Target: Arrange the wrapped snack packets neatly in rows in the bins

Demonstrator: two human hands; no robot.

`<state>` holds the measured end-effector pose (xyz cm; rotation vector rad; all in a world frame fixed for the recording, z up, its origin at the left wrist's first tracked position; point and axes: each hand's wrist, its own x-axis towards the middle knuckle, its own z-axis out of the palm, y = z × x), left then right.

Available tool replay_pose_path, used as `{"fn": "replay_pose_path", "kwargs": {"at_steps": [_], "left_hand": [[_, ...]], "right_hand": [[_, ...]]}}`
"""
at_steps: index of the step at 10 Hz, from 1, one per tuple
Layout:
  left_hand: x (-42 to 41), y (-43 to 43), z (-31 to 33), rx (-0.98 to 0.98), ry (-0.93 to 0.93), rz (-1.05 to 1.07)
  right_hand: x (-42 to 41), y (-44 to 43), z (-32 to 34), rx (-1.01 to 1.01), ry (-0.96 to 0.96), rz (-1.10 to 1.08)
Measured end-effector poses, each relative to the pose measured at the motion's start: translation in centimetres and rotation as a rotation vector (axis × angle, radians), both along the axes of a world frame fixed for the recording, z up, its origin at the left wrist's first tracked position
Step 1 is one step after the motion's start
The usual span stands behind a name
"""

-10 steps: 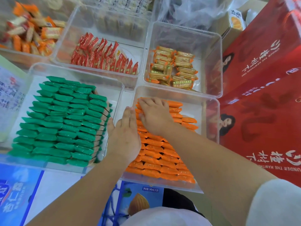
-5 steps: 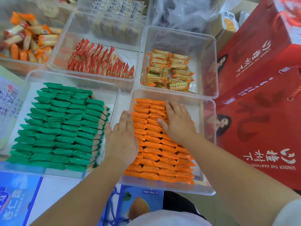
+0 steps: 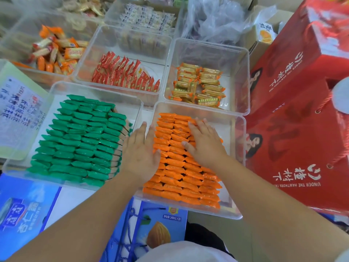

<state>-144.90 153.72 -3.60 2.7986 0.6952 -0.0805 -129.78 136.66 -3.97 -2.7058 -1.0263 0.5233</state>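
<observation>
Cluttered bins (image 3: 243, 118), hands (image 3: 140, 150) hiding orange packets (image 3: 175, 174)

Bare forearms and hands, a white short sleeve (image 3: 341, 259), white top.

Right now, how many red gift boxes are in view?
2, both at the right: one red box farther back, one red box nearer, beside the orange packets' bin. More may lie out of frame.

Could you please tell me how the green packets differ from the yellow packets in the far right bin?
The green packets stand in tidy rows filling most of their bin; the yellow packets lie jumbled, leaving much of theirs bare. Neither hand touches either: the left hand and right hand rest on the orange packets. Both sit in clear bins.
</observation>
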Motion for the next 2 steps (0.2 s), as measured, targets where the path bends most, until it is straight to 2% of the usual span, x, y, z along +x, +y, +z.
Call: {"fn": "replay_pose_path", "kwargs": {"at_steps": [1,2], "left_hand": [[-2.6,0.1,2.2,-0.072,-0.140,0.025],[-6.4,1.2,4.4,-0.219,-0.306,0.116]], "right_hand": [[-1.6,-0.8,2.7,0.137,0.065,-0.038],[-3.9,-2.1,5.6,0.290,0.040,-0.081]]}}
